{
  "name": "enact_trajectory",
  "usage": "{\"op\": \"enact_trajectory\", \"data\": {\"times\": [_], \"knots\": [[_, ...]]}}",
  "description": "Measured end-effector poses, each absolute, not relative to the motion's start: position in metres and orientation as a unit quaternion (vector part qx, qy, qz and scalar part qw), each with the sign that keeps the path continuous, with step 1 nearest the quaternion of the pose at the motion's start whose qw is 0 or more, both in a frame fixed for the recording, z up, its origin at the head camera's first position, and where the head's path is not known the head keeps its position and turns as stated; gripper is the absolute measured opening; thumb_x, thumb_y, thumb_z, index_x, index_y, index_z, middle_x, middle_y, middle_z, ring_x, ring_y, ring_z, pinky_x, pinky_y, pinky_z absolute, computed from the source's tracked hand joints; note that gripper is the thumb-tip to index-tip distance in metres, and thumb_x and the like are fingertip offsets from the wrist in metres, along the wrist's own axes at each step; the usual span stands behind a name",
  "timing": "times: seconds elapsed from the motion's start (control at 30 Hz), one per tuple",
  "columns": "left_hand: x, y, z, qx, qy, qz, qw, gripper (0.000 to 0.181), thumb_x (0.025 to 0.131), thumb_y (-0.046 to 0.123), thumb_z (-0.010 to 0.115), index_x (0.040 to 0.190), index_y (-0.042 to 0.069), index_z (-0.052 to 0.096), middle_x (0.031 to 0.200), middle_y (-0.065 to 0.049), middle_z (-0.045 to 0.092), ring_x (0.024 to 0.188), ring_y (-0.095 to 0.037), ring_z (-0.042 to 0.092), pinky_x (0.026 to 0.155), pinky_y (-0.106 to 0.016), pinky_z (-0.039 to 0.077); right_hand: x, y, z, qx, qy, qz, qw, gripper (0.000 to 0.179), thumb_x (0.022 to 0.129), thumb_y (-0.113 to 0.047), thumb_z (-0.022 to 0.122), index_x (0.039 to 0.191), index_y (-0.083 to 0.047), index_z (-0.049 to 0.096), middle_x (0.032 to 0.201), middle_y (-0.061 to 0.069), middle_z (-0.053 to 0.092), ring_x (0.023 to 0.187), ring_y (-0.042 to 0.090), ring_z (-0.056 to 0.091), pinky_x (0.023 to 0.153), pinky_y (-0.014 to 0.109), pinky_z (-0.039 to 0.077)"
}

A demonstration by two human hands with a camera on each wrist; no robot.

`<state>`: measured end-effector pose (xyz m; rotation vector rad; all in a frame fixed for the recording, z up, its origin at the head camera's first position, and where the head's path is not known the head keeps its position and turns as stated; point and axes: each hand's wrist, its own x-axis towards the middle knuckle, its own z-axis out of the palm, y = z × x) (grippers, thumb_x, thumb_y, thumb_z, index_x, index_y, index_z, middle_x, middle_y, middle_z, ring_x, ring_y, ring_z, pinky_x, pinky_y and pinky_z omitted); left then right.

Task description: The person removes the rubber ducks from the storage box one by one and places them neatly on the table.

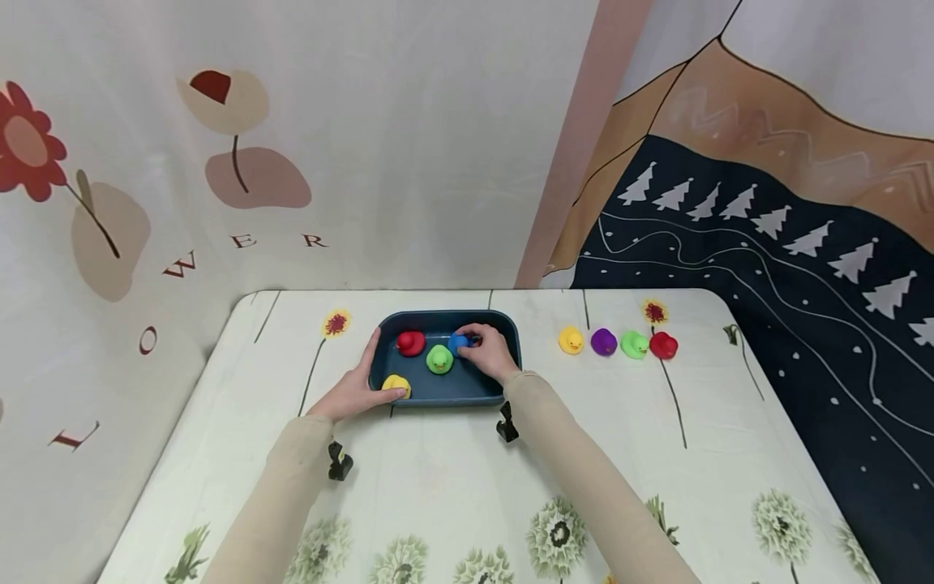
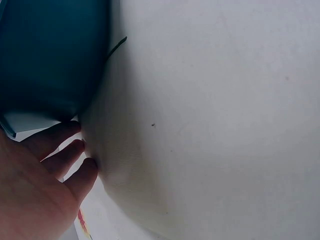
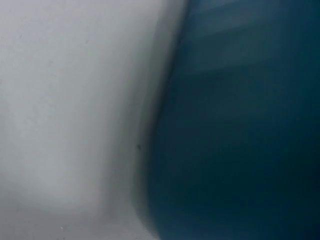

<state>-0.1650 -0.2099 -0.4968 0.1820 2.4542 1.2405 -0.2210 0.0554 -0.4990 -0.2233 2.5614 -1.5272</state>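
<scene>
A dark blue tray stands on the table with rubber ducks inside it. My right hand reaches over the tray's right end and pinches a blue duck between thumb and fingers. The left hand holds the tray's left end, fingers along the outer wall and thumb over the front rim, close to a yellow duck. Also inside are a red duck at the back left and a green duck in the middle. In the left wrist view, fingers lie against the tray's outside.
Right of the tray, a row of ducks stands on the table: yellow, purple, green and red. A flower-printed cloth covers the table. Printed curtains hang behind it.
</scene>
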Motion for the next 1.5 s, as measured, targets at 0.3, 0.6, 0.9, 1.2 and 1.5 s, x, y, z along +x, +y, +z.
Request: {"op": "enact_trajectory", "data": {"times": [0.3,0.6,0.9,1.2,1.5], "knots": [[-0.163,-0.211,-0.498,0.070,0.875,0.442,0.188,0.114,0.083,0.045,0.074,0.153,0.033,-0.014,0.160,-0.017,0.005,0.135,-0.049,0.025,0.104,-0.064,0.027,-0.217,0.055,-0.496,-0.086,0.856,-0.503,0.086,0.021,0.088,-0.006,0.069,0.109,-0.006,0.070,0.107,0.010,0.060,0.083,0.020,0.052,0.071,0.029,0.046],[-0.163,-0.211,-0.496,0.072,0.873,0.447,0.184,0.114,0.082,0.045,0.075,0.153,0.033,-0.013,0.160,-0.017,0.005,0.136,-0.050,0.025,0.104,-0.064,0.027,-0.210,0.056,-0.481,-0.108,0.837,-0.532,0.074,0.021,0.088,-0.006,0.070,0.110,-0.007,0.070,0.111,0.009,0.061,0.090,0.021,0.056,0.082,0.032,0.050],[-0.165,-0.209,-0.495,0.073,0.872,0.448,0.181,0.113,0.082,0.044,0.075,0.153,0.034,-0.013,0.160,-0.016,0.003,0.136,-0.049,0.024,0.104,-0.065,0.026,-0.201,0.064,-0.469,-0.096,0.832,-0.544,0.050,0.023,0.088,-0.008,0.070,0.111,-0.009,0.071,0.111,0.007,0.060,0.094,0.021,0.056,0.083,0.034,0.049],[-0.166,-0.210,-0.498,0.076,0.872,0.450,0.177,0.113,0.082,0.044,0.075,0.153,0.035,-0.013,0.160,-0.017,0.005,0.136,-0.049,0.025,0.104,-0.065,0.027,-0.191,0.076,-0.462,-0.089,0.818,-0.568,0.019,0.026,0.086,-0.003,0.071,0.112,-0.005,0.070,0.111,0.011,0.061,0.098,0.029,0.055,0.086,0.036,0.048],[-0.166,-0.210,-0.498,0.072,0.871,0.451,0.179,0.113,0.083,0.044,0.075,0.153,0.035,-0.013,0.160,-0.017,0.007,0.136,-0.049,0.025,0.104,-0.065,0.027,-0.184,0.090,-0.458,-0.078,0.818,-0.570,0.016,0.028,0.087,-0.003,0.070,0.114,-0.006,0.068,0.113,0.011,0.059,0.100,0.028,0.054,0.085,0.036,0.050]]}}
